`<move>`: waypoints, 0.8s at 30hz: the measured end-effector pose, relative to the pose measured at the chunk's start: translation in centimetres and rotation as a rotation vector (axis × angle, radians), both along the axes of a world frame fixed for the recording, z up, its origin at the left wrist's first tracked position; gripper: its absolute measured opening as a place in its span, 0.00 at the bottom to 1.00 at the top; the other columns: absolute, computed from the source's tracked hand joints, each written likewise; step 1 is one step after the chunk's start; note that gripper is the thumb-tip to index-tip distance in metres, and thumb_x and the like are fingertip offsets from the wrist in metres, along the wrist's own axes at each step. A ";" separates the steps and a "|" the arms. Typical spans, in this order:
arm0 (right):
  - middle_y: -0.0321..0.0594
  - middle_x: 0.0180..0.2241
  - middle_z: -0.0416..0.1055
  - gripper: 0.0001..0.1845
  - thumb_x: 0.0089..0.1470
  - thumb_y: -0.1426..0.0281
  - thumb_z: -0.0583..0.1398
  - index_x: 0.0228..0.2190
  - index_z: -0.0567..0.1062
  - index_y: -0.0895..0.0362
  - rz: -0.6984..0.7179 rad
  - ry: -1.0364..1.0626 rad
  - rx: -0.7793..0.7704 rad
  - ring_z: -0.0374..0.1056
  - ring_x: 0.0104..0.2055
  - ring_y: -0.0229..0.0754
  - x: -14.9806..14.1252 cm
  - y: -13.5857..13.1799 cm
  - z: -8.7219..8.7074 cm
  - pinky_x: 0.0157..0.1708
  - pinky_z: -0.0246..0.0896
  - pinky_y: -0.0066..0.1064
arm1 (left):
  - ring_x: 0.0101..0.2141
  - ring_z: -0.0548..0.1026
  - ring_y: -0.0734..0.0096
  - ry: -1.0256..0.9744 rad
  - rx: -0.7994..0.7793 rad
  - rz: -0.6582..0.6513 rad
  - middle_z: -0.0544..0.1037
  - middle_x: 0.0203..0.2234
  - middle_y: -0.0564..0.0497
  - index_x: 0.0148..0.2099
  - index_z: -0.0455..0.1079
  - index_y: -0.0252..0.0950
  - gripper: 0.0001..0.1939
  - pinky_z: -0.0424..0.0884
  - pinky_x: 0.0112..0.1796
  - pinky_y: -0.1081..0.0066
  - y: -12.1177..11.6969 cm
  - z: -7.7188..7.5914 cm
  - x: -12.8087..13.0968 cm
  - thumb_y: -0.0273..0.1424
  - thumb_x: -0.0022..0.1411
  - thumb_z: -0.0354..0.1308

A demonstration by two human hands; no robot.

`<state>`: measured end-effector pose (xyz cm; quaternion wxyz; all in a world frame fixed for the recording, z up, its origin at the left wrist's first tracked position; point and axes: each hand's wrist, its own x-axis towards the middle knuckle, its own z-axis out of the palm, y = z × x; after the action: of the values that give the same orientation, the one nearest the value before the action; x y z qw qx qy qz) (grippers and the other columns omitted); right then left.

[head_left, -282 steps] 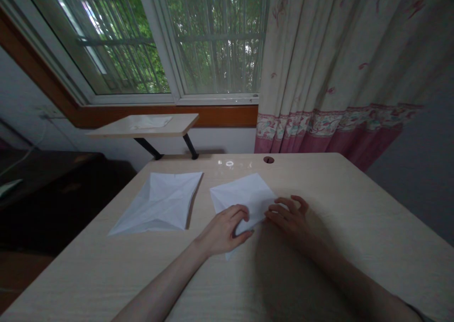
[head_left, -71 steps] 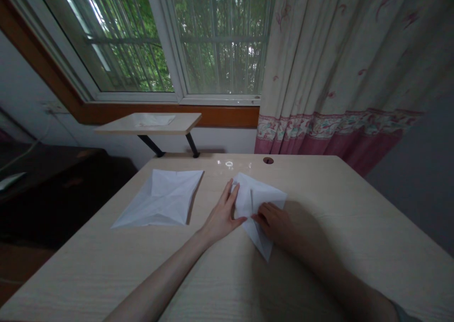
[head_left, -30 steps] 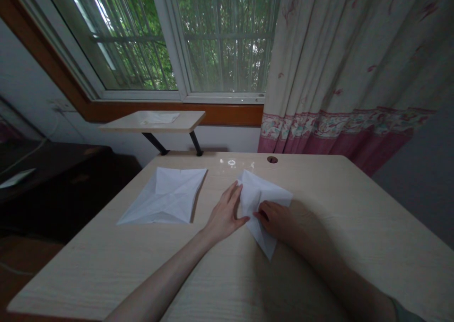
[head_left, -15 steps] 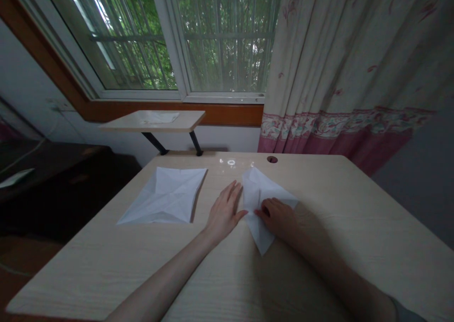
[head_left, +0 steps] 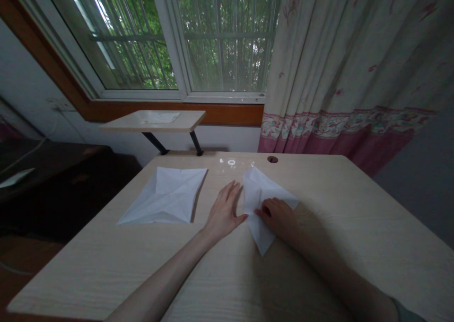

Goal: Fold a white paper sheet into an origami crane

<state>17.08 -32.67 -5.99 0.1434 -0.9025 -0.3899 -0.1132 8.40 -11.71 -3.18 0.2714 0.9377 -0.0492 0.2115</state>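
A white sheet of paper (head_left: pixel 267 185), folded with pointed corners, lies on the desk beneath my right hand (head_left: pixel 278 215). That hand is closed, with its fingers curled and thumb and fingertips against the paper near its middle. My left hand (head_left: pixel 223 208) lies along the paper's left edge, fingers stretched out and thumb apart, the thumb tip at the paper's edge. To the left rests a second, larger white paper (head_left: pixel 170 196), creased and spread out. My right hand hides part of the folded paper.
The pale wooden desk (head_left: pixel 198 284) carries a small raised shelf (head_left: pixel 127 121) at its back left, with white paper (head_left: pixel 161 117) on it. A round cable hole (head_left: pixel 272 160) sits near the back edge. Behind are a barred window and a long curtain (head_left: pixel 319 66).
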 end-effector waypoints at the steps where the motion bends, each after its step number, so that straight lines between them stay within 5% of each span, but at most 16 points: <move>1: 0.42 0.32 0.74 0.11 0.64 0.65 0.55 0.30 0.72 0.54 -0.005 0.000 -0.002 0.71 0.35 0.45 0.0 0.0 0.0 0.38 0.61 0.36 | 0.64 0.56 0.48 0.005 0.000 -0.009 0.56 0.66 0.40 0.69 0.50 0.41 0.47 0.60 0.61 0.48 0.0 0.0 0.0 0.34 0.52 0.69; 24: 0.39 0.30 0.75 0.11 0.62 0.63 0.59 0.28 0.72 0.53 -0.082 0.075 -0.017 0.71 0.34 0.45 -0.3 0.5 1.4 0.37 0.61 0.35 | 0.68 0.40 0.39 0.199 0.075 -0.100 0.40 0.69 0.30 0.72 0.36 0.33 0.65 0.46 0.63 0.40 -0.5 -0.1 -0.4 0.43 0.43 0.72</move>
<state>16.78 -32.12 -4.61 0.1453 -0.9227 -0.3478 -0.0816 8.03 -12.17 -3.29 0.2500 0.9598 -0.0766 0.1018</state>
